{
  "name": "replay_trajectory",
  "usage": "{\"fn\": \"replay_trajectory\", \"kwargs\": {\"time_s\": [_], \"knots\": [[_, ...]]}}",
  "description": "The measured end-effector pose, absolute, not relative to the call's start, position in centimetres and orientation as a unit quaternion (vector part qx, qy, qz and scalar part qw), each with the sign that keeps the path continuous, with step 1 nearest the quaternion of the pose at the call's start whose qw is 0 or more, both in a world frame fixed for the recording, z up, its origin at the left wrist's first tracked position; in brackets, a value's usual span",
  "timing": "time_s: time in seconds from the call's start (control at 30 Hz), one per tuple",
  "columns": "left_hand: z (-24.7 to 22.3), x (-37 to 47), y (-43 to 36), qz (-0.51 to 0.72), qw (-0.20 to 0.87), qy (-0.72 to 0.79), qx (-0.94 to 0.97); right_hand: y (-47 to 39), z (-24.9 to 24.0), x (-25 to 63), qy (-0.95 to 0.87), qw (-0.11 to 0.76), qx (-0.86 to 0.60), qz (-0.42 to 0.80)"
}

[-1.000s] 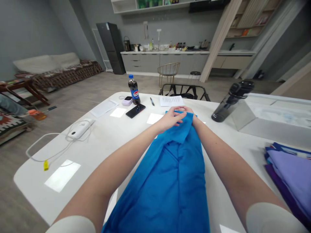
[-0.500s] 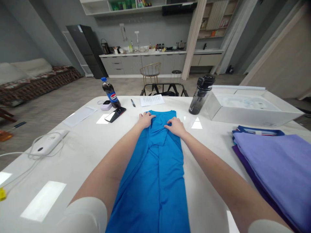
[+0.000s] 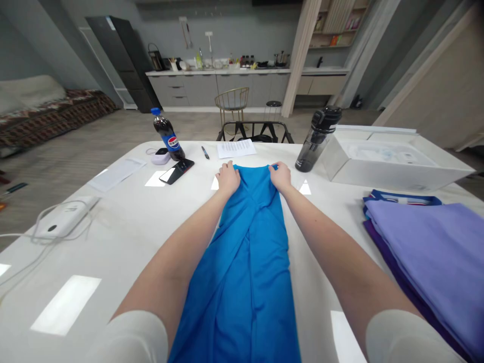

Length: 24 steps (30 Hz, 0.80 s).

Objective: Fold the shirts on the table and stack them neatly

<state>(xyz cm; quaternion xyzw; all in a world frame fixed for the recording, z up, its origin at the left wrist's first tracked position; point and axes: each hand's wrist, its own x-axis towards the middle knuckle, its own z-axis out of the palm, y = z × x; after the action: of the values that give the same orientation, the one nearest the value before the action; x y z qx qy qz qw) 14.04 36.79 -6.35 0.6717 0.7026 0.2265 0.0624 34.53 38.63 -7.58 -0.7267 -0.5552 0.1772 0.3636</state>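
A long piece of blue fabric, a garment (image 3: 247, 262), lies lengthwise down the white table (image 3: 143, 227), creased along its middle. Its near part runs out of the bottom of the view. At the far left corner, my left hand (image 3: 228, 179) has its fingers closed on the edge. My right hand (image 3: 280, 176) pinches the far right corner. Between the two hands the far edge is stretched nearly straight, and diagonal creases run down from it.
On the right are folded purple clothes (image 3: 427, 242), a white box (image 3: 397, 161) and a dark tumbler (image 3: 317, 138). Leftward stand a cola bottle (image 3: 168, 135), a phone (image 3: 177, 171) and a white power strip (image 3: 66, 217) with cable. Printed paper (image 3: 236, 148) and a pen (image 3: 204, 153) lie beyond.
Both hands have moved to the far corners of the blue garment, the right one outward and away. The bunched flap near the top is now pulled flatter. The view has tilted slightly down.
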Motion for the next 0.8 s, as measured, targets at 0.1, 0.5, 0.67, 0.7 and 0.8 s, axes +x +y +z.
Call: {"fn": "replay_trajectory", "kwargs": {"time_s": [0.1, 0.5, 0.67, 0.7, 0.8], "knots": [[-6.9, 13.7, 33.2, 0.198, 0.04, 0.618, 0.76, 36.9, -8.4, 34.0, -0.588, 0.298, -0.74, 0.131], [-6.1, 7.0, 13.2, 0.093, 0.113, 0.531, 0.835, 17.6, -6.7, 29.3, -0.842, 0.186, -0.499, 0.089], [-5.1, 5.2, 6.2, 0.068, 0.095, 0.58, 0.806, 11.9, -6.6, 28.0, -0.852, 0.148, -0.492, 0.104], [-5.0, 4.8, 4.9, 0.065, 0.089, 0.592, 0.798, 11.0, -6.6, 27.8, -0.852, 0.143, -0.492, 0.104], [-4.8, 3.8, 1.3, 0.059, 0.057, 0.626, 0.776, 8.5, -6.5, 27.0, -0.857, 0.134, -0.489, 0.092]]}}
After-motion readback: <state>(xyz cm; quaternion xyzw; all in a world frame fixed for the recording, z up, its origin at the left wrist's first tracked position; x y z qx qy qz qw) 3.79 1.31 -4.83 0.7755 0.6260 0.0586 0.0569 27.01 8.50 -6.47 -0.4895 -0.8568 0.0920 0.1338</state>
